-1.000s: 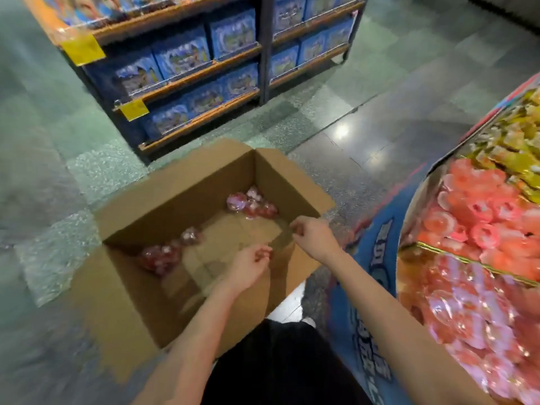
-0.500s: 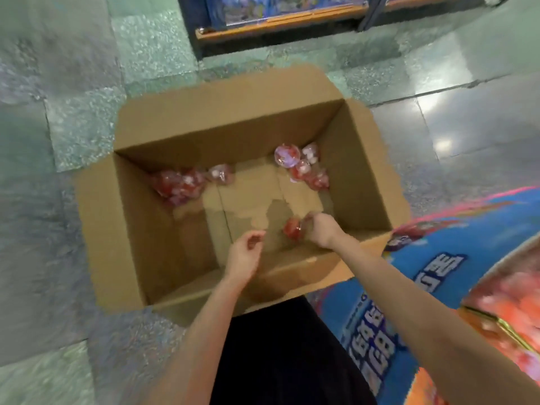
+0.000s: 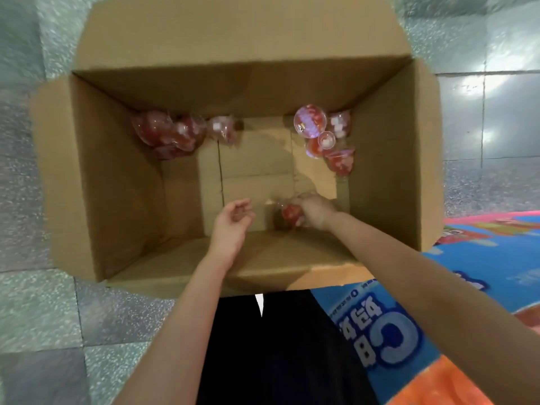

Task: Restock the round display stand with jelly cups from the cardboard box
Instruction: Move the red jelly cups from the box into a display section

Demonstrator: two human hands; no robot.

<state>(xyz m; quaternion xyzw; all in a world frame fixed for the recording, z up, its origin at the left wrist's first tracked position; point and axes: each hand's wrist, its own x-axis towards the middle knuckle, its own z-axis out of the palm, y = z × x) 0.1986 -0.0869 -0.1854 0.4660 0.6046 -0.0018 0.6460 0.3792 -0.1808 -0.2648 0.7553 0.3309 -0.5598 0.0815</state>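
Note:
An open cardboard box (image 3: 117,171) stands on the floor below me. Several red jelly cups lie in its far left corner (image 3: 166,133), and several more in its far right corner (image 3: 321,133). My right hand (image 3: 314,210) reaches down into the near right part of the box and grips a red jelly cup (image 3: 290,213). My left hand (image 3: 233,222) hovers inside the box beside it, fingers loosely curled and holding nothing. The round display stand (image 3: 423,331) shows only its blue and orange printed side at the lower right.
Speckled grey-green floor tiles (image 3: 38,311) surround the box. My black clothing (image 3: 277,346) fills the bottom centre. The box flaps are folded outward on all sides.
The view has tilted down and closer over the box, and the shelves have left the frame. My right hand went into the box and took hold of a red cup. My left hand stays beside it.

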